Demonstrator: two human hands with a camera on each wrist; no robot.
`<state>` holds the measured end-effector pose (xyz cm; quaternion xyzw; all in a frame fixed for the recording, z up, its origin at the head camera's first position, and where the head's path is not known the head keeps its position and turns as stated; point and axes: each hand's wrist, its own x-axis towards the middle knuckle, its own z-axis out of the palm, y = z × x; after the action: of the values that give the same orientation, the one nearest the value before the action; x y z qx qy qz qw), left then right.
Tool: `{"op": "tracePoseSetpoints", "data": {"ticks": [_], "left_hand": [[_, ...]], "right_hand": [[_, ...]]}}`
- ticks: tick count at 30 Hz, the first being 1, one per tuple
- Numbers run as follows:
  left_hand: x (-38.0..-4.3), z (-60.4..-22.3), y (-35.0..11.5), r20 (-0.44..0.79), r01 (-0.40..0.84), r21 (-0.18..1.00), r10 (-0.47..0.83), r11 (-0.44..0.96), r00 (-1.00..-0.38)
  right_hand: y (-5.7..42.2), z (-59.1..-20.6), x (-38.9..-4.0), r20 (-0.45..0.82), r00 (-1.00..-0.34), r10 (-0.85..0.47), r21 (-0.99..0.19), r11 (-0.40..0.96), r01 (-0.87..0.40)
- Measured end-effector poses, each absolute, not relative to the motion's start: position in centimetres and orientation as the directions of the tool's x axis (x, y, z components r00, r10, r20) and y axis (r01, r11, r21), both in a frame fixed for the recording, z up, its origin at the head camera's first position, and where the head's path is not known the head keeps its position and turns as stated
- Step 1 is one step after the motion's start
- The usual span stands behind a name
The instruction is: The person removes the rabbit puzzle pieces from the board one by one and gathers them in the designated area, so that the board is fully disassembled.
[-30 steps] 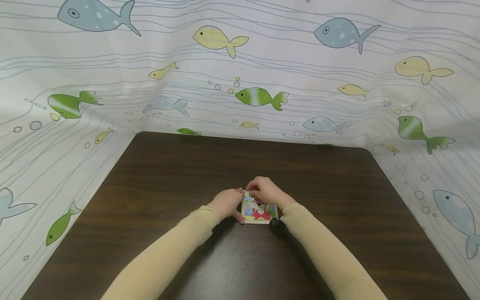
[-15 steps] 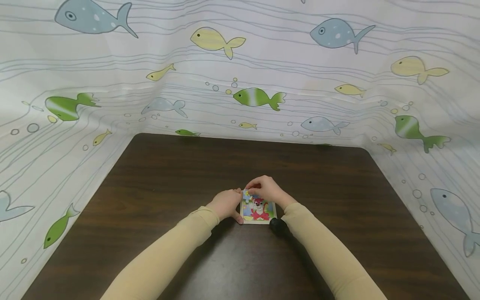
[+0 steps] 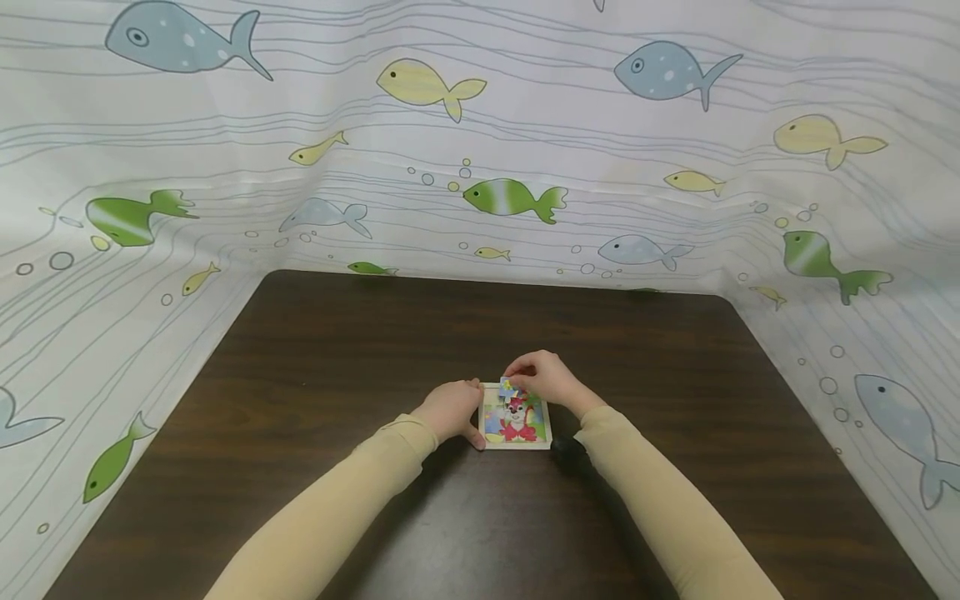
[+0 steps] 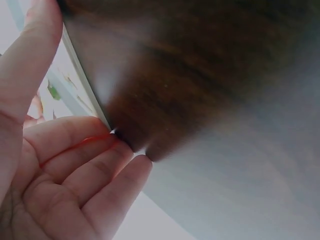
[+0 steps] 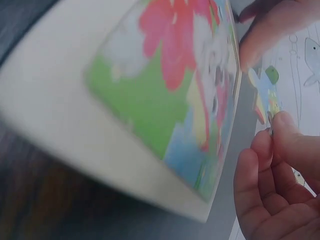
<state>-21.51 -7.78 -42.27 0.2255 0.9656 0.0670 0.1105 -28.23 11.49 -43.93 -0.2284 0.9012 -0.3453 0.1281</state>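
Directly between your hands lies the frame (image 3: pixel 517 447), a small picture puzzle with a pale border. Your left hand (image 3: pixel 452 410) is spread wide along its left edge, thumb at the near corner, fingers toward the far one. Your right hand (image 3: pixel 550 382) is narrowed on the piece (image 3: pixel 507 389), pinching it tilted over the frame's far side; beside your left fingers, the frame's far-left corner shows pale base. Beyond both hands, a broad stretch of table (image 3: pixel 360 333) runs to its far edge, with wide margins left of your left hand and right of your right. Its wood-grain top is dark brown and slightly glossy nearer you. Around it hangs a white cloth (image 3: pixel 420 196) printed with fish. A dark object (image 3: pixel 568 456) sits under your right wrist, just beside the frame's near corner; you cannot tell what it is. Your left wrist view shows fingertips against the frame's thin side; your right wrist view shows the thumb-and-finger pinch and the piece's curved outline.
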Motion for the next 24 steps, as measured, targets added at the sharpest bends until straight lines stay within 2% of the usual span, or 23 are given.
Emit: {"op": "tracePoseSetpoints", "data": {"ticks": [24], "left_hand": [[-21.8,-42.6,-7.7,-0.188,0.426,0.152,0.449,0.892,-0.873]], "right_hand": [[16.1,-43.9,-28.6,-0.048,-0.889,-0.456,-0.667,0.677,-0.312]]}}
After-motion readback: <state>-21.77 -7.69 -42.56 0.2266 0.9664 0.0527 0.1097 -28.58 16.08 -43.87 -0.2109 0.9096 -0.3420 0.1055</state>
